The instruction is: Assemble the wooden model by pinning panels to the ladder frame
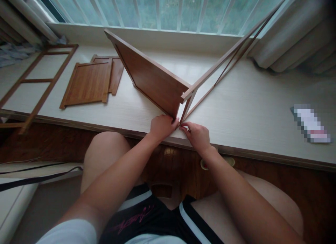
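Observation:
A brown wooden panel (154, 76) stands on edge on the pale sill, meeting a slim wooden frame (217, 70) at an angle. My left hand (163, 127) is closed around the panel's lower near corner, its thumb beside the joint. Just right of it, my right hand (197, 134) pinches at the foot of the frame. A small light-coloured piece shows between those fingers, too small to name. The fingertips of both hands nearly meet at the joint, and they partly hide it.
Two flat wooden panels (88, 83) lie overlapping to the left. Farther left, a ladder-like wooden frame (49, 79) juts over the front edge of the sill (249, 128). A blurred-out object (312, 124) lies at the right. Behind stand a barred window (168, 9) and a curtain (294, 37).

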Motion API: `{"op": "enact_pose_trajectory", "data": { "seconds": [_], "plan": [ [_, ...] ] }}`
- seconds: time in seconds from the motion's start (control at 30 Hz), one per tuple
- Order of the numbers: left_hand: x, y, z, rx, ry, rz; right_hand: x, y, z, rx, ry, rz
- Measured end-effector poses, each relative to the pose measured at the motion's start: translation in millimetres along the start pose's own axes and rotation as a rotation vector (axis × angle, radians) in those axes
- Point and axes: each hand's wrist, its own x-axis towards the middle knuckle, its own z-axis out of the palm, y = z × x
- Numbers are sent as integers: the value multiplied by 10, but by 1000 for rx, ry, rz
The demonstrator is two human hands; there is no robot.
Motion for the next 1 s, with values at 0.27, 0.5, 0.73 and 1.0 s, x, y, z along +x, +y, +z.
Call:
{"op": "enact_pose_trajectory", "data": {
  "seconds": [0.27, 0.5, 0.73, 1.0],
  "plan": [
    [31, -63, -59, 3, -28, 50, 20, 76, -33, 33, -75, -63],
    [25, -26, 3, 8, 9, 14, 32, 55, -23, 30, -59, -54],
    [38, 4, 56, 20, 34, -3, 24, 41, -11, -15, -61, -47],
    [21, 6, 51, 26, 27, 18, 63, -4, -7, -19, -58, -27]
  ]
}}
